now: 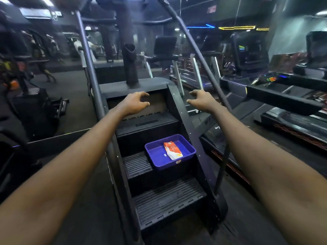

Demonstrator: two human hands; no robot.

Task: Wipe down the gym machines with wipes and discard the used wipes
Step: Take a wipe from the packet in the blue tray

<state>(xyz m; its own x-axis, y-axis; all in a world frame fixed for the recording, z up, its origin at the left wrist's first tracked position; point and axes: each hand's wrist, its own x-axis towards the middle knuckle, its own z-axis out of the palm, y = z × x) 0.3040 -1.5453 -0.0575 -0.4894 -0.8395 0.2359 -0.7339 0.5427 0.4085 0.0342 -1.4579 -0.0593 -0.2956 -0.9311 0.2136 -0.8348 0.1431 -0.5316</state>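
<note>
Gym, wipes packet point(172, 150) (in tray point(155, 155)) below fingers point(142, 94)

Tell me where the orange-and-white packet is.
Head view, lower centre: the packet lies inside the blue tray on the middle step of the stair machine, toward its right.

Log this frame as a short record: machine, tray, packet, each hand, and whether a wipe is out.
machine: black stair climber, three steps in view
tray: blue, on the middle step, towards its right side
packet: orange and white, lying in the tray
left hand: empty, fingers loosely curled, over the top step
right hand: empty, fingers loosely curled
wipe out: none visible
</note>
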